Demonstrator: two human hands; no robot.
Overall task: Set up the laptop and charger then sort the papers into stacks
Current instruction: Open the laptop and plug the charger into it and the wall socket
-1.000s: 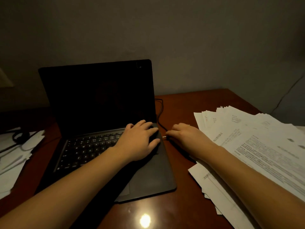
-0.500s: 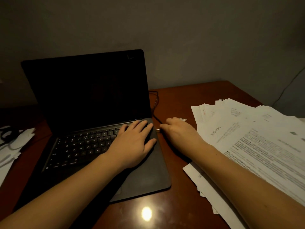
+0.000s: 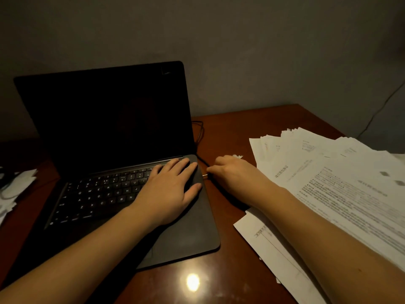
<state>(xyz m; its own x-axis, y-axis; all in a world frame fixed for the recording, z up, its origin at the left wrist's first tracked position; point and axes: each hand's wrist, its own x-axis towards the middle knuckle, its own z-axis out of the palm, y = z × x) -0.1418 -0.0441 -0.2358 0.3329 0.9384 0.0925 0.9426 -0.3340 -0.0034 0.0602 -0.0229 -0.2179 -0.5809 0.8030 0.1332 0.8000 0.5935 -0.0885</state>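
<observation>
A dark open laptop (image 3: 109,128) with a black screen stands on the brown wooden desk (image 3: 228,273). My left hand (image 3: 168,191) rests flat on the right side of its keyboard deck, fingers straight. My right hand (image 3: 234,176) pinches the charger plug (image 3: 205,175), whose metal tip sits at the laptop's right edge. The plug's black cable (image 3: 199,137) runs back behind the screen. A loose spread of printed papers (image 3: 341,185) covers the desk's right side, partly under my right forearm.
More white papers (image 3: 13,194) with a dark cord on them lie at the left edge. A grey wall stands close behind the desk. A thin cable (image 3: 381,106) hangs on the wall at the far right. A lamp reflection glares on the desk front.
The view has shifted a little. My right hand has brought the plug closer to the laptop's right edge. My left hand has stayed on the keyboard deck.
</observation>
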